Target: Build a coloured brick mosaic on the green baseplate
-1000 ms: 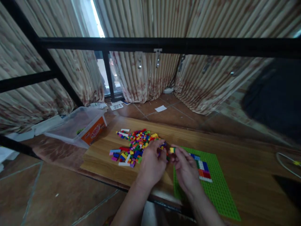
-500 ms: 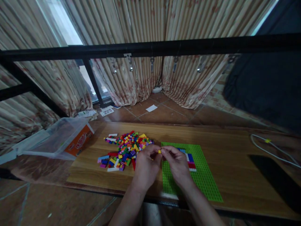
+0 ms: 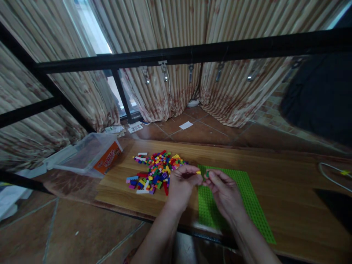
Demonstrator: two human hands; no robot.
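Observation:
My left hand [image 3: 182, 185] is closed in a pinch on a small yellow brick [image 3: 198, 172] at its fingertips. Close beside it, my right hand [image 3: 226, 190] pinches a small dark green brick [image 3: 207, 174]; a narrow gap lies between the two bricks. Both hands are over the left part of a green studded baseplate [image 3: 251, 198], which lies flat on the wooden table. To the left of my left hand spreads a loose pile of coloured bricks [image 3: 156, 176]. The bricks on the baseplate are hidden behind my right hand.
A clear plastic bin [image 3: 82, 156] with an orange label stands left of the wooden table [image 3: 115, 192]. A black flat object [image 3: 337, 205] and a white cable [image 3: 328, 176] are at the right. A black rail [image 3: 178, 53] crosses in front of the curtains [image 3: 176, 99].
The view has shifted, so most things sit farther right. My hands have moved slightly apart; a dark green brick now shows in my right fingers, and my right hand covers the bricks on the baseplate.

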